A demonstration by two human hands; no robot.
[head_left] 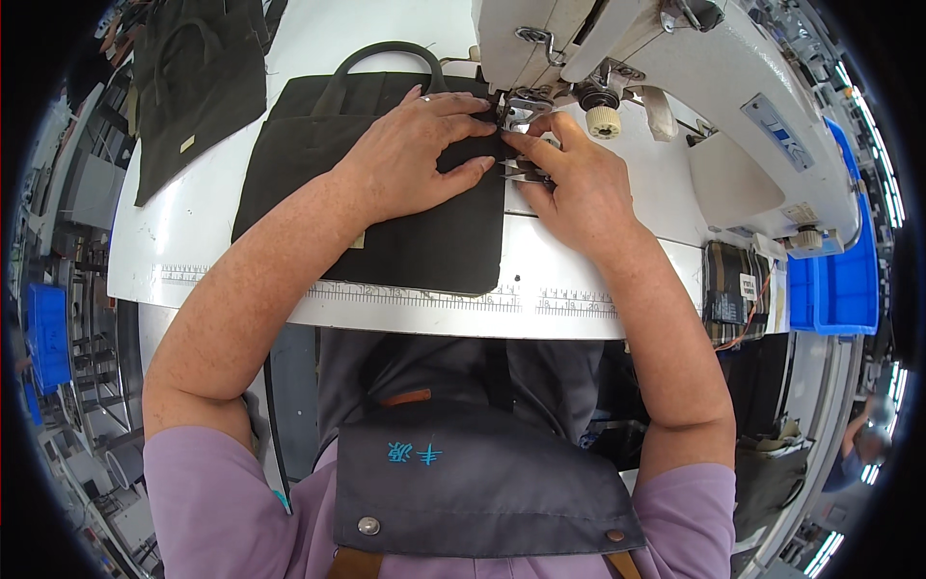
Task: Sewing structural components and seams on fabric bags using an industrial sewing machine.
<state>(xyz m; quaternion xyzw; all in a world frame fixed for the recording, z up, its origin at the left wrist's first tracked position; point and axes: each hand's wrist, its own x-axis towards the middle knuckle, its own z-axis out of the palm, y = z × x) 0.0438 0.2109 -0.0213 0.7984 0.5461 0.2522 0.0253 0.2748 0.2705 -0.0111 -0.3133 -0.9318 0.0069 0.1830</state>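
A dark olive fabric bag panel (453,236) with a looped handle (391,46) lies on the white sewing table. My left hand (410,154) rests flat on it, fingers stretched toward the presser foot (526,104) of the sewing machine (714,106). Beside the foot, at the panel's right edge, is my right hand (584,183). Its thumb and index finger are at the fabric edge, and metal thread snips (521,172) are tucked in its palm, blades toward the panel. The stitching spot under the foot is mostly hidden.
Another dark panel with a handle (203,106) lies at the table's far left. A printed ruler strip (415,294) runs along the front edge. On the right are a plaid-covered box (728,289) and a blue bin (834,289).
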